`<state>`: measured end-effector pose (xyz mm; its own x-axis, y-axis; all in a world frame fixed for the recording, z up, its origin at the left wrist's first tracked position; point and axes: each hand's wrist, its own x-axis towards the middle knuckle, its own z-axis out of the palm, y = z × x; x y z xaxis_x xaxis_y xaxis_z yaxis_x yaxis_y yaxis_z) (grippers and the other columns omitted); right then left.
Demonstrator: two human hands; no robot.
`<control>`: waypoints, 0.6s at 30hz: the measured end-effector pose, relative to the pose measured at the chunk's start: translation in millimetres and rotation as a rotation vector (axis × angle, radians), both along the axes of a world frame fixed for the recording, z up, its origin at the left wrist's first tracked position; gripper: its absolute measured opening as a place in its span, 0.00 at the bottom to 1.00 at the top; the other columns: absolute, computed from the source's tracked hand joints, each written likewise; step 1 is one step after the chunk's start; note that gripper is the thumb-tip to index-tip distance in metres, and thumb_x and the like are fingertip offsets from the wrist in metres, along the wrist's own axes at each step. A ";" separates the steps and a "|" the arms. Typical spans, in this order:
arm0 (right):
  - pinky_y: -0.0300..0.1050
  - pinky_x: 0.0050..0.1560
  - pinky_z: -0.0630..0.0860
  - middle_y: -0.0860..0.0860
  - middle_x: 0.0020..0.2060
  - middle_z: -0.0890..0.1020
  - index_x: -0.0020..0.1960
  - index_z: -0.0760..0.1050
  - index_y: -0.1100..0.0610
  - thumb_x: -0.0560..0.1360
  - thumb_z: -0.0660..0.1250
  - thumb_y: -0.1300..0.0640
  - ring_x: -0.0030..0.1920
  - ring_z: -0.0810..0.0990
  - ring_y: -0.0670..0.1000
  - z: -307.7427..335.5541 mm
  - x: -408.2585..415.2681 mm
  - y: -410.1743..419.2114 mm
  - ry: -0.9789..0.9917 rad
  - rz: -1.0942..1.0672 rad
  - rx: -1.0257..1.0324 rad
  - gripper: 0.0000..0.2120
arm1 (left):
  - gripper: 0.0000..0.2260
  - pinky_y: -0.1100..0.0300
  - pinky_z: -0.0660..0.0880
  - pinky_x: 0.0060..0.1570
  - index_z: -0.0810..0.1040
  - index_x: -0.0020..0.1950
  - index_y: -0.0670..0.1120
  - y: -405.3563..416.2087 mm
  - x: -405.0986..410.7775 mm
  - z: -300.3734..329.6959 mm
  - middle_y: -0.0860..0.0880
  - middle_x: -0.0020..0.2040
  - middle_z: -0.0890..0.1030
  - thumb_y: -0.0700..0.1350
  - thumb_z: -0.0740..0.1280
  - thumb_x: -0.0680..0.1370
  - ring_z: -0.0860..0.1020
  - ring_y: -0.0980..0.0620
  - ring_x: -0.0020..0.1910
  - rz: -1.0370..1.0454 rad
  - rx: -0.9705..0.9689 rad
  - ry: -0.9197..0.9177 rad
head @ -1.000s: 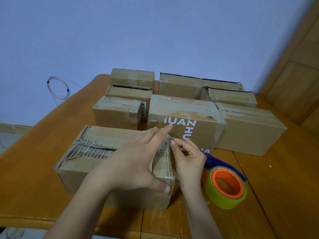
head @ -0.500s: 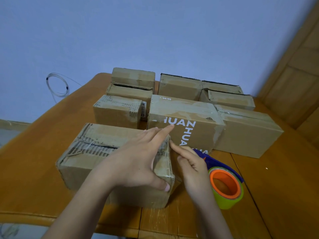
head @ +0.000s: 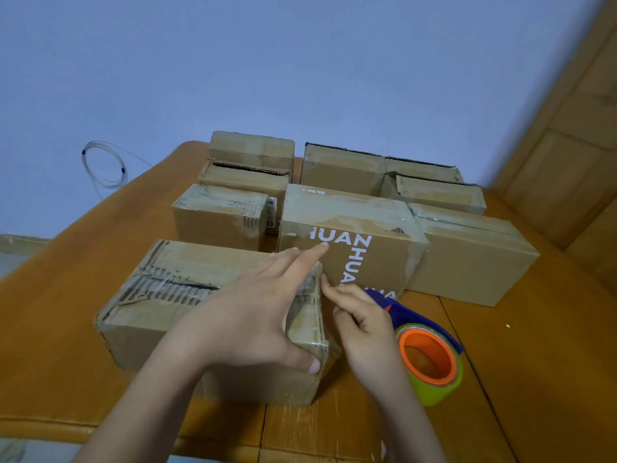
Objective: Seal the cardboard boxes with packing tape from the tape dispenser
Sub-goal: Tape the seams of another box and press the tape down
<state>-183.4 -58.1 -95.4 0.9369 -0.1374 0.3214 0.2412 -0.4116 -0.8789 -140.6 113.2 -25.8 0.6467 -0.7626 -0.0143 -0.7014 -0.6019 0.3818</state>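
A worn cardboard box (head: 160, 295) lies nearest me on the wooden table (head: 50, 312), with clear tape along its top seam and over its right end. My left hand (head: 253, 309) lies flat on the box's right top, fingers straight, thumb at the front right corner. My right hand (head: 364, 325) is beside the box's right end, its extended fingers touching the taped edge. The tape dispenser (head: 430, 359), green with an orange core and a blue handle, lies on the table just right of my right hand.
Several other cardboard boxes stand behind in rows; one (head: 350, 242) printed HUAN sits right behind my hands, a plain one (head: 467, 255) to its right. A coil of thin cable (head: 103, 165) hangs on the blue wall. Wooden panelling (head: 567, 145) rises at the right.
My right hand has slid down along the box's right end, from the top corner toward the table. My left hand has stayed pressed on the box top.
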 end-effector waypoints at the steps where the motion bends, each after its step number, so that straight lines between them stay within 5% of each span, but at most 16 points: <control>1: 0.27 0.48 0.71 0.37 0.48 0.80 0.60 0.75 0.43 0.77 0.59 0.71 0.50 0.78 0.38 0.3 -1.5 0.7 0.009 0.007 0.005 0.25 | 0.55 0.70 0.42 0.66 0.28 0.71 0.63 -0.2 0.4 0.1 0.63 0.76 0.44 0.65 0.73 0.66 0.37 0.69 0.67 -0.003 0.002 -0.003; 5: 0.28 0.60 0.68 0.37 0.57 0.79 0.61 0.75 0.44 0.78 0.58 0.69 0.61 0.74 0.33 1.9 -9.5 -4.4 0.083 0.079 0.024 0.23 | 0.56 0.70 0.42 0.67 0.28 0.71 0.63 -0.6 0.3 0.2 0.65 0.73 0.43 0.65 0.73 0.65 0.36 0.68 0.67 -0.002 0.014 0.000; 11: 0.28 0.62 0.68 0.42 0.57 0.81 0.59 0.76 0.45 0.80 0.54 0.69 0.61 0.74 0.35 6.6 -6.0 -16.8 0.167 0.090 0.248 0.23 | 0.56 0.69 0.44 0.68 0.29 0.72 0.63 0.0 -0.3 0.9 0.61 0.77 0.43 0.65 0.73 0.65 0.39 0.68 0.68 0.004 0.006 -0.004; 15: 0.43 0.70 0.66 0.39 0.63 0.77 0.66 0.74 0.45 0.78 0.56 0.61 0.67 0.70 0.37 1.0 -1.6 -3.9 0.185 0.159 0.087 0.21 | 0.56 0.70 0.44 0.67 0.30 0.73 0.61 0.2 0.9 -2.1 0.59 0.78 0.44 0.65 0.73 0.65 0.40 0.68 0.69 0.030 0.000 -0.031; 18: 0.41 0.70 0.66 0.40 0.62 0.78 0.64 0.75 0.45 0.78 0.56 0.62 0.66 0.71 0.38 9.4 -3.5 -15.1 0.181 0.184 0.037 0.21 | 0.57 0.69 0.46 0.68 0.31 0.74 0.61 0.3 1.3 -3.4 0.58 0.78 0.46 0.66 0.73 0.65 0.44 0.62 0.75 0.036 -0.020 -0.030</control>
